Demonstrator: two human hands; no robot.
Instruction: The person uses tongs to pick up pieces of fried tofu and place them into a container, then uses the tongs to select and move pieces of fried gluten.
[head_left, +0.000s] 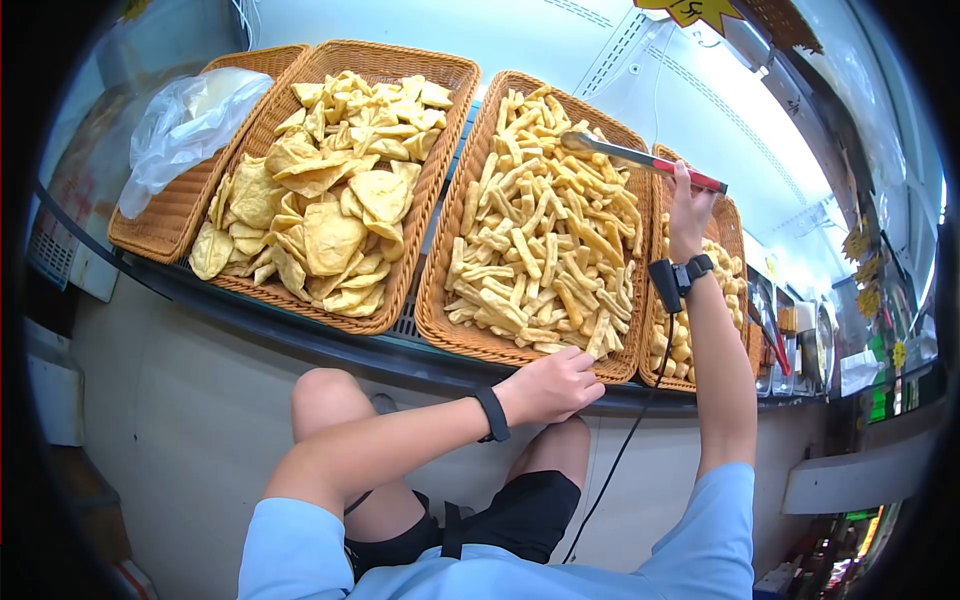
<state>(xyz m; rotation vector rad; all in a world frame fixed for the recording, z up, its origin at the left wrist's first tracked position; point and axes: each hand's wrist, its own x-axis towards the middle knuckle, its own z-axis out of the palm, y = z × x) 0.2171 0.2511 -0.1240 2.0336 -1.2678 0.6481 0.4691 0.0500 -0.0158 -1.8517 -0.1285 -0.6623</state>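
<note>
My right hand (690, 215) is closed around the red-and-black handle of metal tongs (625, 153). The tongs point left, their silver tips at the upper part of a pile of pale yellow fried sticks (545, 230). Those sticks fill a brown wicker basket (432, 300) in the middle. At the basket's front rim is my left hand (555, 385), its fingers curled together; whatever they may hold is hidden. Both wrists wear black bands, and a small black device with a cable hangs at the right one.
Left of the sticks stands a wicker basket (455, 75) of flat fried pieces (335, 235). Farther left, a clear plastic bag (190, 125) lies on another basket (150, 235). A basket of small chunks (685, 340) sits behind my right forearm. Red-handled tongs (775, 345) lie farther right.
</note>
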